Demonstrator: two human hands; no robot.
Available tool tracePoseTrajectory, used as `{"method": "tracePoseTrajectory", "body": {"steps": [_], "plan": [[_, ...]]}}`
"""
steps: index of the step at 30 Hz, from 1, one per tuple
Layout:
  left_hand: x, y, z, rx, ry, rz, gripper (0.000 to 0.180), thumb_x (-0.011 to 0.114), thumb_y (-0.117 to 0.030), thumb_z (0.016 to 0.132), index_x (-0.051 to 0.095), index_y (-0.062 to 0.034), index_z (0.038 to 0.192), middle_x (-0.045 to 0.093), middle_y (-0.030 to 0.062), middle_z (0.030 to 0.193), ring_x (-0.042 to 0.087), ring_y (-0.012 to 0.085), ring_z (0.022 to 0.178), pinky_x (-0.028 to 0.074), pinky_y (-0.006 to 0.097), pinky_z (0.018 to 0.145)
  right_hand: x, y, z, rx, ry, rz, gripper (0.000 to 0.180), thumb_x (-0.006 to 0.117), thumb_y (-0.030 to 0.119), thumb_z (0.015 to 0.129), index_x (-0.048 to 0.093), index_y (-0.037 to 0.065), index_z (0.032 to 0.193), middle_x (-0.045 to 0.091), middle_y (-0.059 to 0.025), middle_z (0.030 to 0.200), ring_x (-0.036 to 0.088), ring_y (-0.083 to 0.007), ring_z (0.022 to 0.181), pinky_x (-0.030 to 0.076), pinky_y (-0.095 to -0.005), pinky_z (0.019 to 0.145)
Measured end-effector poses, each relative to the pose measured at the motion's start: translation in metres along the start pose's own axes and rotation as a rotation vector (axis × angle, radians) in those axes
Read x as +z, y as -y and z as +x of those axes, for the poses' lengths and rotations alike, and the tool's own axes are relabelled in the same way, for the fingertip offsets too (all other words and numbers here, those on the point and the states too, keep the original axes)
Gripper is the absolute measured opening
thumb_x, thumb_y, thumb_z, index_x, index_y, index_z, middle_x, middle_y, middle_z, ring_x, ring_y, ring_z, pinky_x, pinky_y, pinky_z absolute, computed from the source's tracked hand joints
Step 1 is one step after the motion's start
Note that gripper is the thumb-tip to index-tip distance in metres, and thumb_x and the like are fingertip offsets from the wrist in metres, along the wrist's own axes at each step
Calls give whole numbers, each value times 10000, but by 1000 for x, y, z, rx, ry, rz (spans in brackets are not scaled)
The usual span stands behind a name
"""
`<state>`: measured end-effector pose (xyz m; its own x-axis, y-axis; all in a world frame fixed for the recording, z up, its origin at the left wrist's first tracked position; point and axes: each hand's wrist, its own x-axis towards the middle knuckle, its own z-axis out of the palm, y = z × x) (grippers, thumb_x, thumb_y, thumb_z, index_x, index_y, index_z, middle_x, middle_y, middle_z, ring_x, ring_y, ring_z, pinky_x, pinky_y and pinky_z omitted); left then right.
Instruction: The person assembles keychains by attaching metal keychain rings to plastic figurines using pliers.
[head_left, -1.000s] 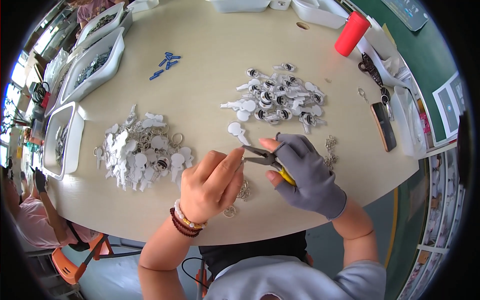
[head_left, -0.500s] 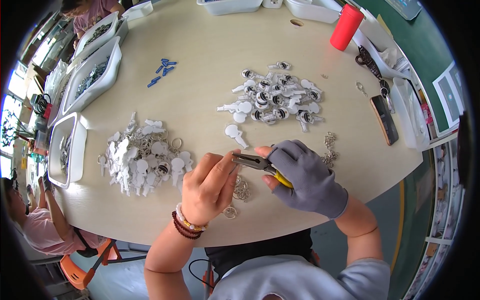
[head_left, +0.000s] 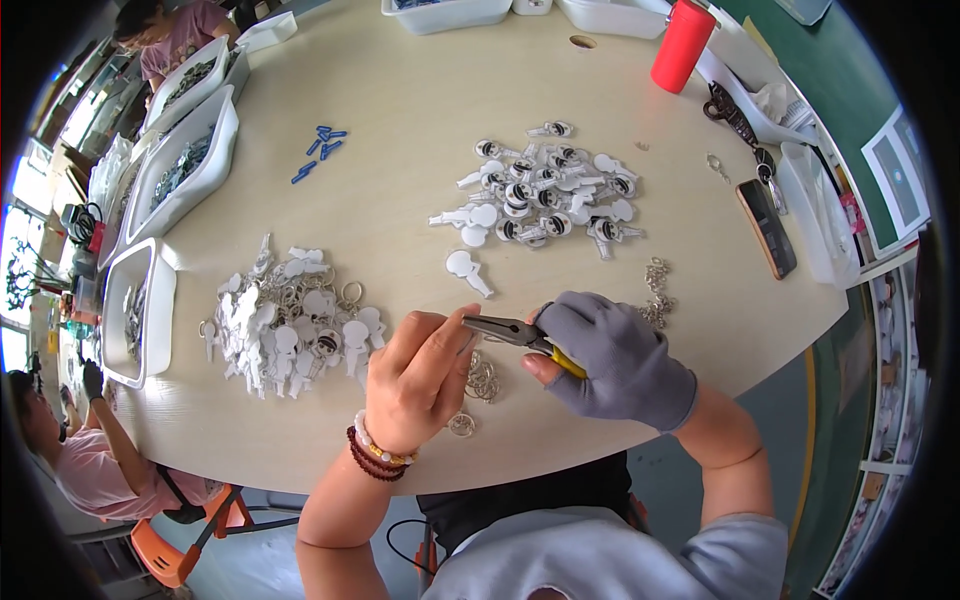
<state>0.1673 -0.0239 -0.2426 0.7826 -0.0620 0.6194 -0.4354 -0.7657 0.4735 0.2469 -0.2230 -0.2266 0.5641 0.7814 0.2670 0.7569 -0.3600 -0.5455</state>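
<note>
Right hand (head_left: pixel 615 362), in a grey glove, closed around yellow-handled pliers (head_left: pixel 520 333); grip tight on the handles, dark nose pointing left toward the fingertips of the left hand (head_left: pixel 415 380). Left hand bare, beaded bracelets (head_left: pixel 375 452) at the wrist, thumb and fingers pinched together at the pliers' tip. Pinched piece too small and too covered by the fingers to identify; not possible to tell if the pliers' nose bites on it.

Just under the pliers, a small heap of metal split rings (head_left: pixel 482 378), partly hidden behind the left hand; one single ring (head_left: pixel 461 425) near the tabletop (head_left: pixel 420 200) edge. Right of the glove, a short pile of silver chain (head_left: pixel 657 290).

Further out, left: a heap of white figure-shaped tags with rings (head_left: pixel 290 320), mostly face down. Above the hands: one single white tag (head_left: pixel 466 270), then a second heap of tags (head_left: pixel 545 195) showing small dark prints, too fine to make out. Some blue pieces (head_left: pixel 318 152) beyond, kind unclear.

Along the left rim, white rectangular trays (head_left: pixel 180 170), contents only grey and blurred; nearest tray (head_left: pixel 135 310) equally unclear. At the top, a red cylinder (head_left: pixel 683 45), cut partly by the frame. At right, a dark flat phone (head_left: pixel 767 228) and a clear plastic bag (head_left: pixel 815 215), bent by the lens. Paper sheets (head_left: pixel 895 180) on the green surface at far right, print unreadable. Another person in pink (head_left: pixel 95 470) at lower left, mostly cut off.
</note>
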Motion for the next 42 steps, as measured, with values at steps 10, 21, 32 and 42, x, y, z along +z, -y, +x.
{"method": "tracePoseTrajectory", "body": {"steps": [10,21,32,42], "plan": [[-3,-4,0,91,15,338,390,668,41,694,624,11,1080,549,72,772,558,188,598,446,283,474,12,-1,2,3,-39,75,233,617,213,835,550,4,912,537,-131,772,561,-316,668,466,-398,599],[-7,-8,2,-40,-26,90,401,615,85,715,625,-3,1106,565,102,777,574,216,625,464,307,517,-4,-26,6,31,-206,280,212,572,200,876,544,20,987,541,-133,812,560,-305,712,465,-374,657],[-100,22,-20,-482,49,696,310,553,-67,884,603,-61,1190,605,127,932,574,231,661,455,349,598,-21,-53,2,242,257,-18,156,610,186,833,602,41,892,608,-139,859,613,-313,828,479,-419,720],[-24,16,21,-157,472,383,377,567,-138,881,532,-48,1245,466,170,1322,492,331,1178,439,404,956,-12,-45,4,108,328,-251,176,638,193,808,596,48,899,603,-124,846,604,-310,834,473,-408,746]]}}
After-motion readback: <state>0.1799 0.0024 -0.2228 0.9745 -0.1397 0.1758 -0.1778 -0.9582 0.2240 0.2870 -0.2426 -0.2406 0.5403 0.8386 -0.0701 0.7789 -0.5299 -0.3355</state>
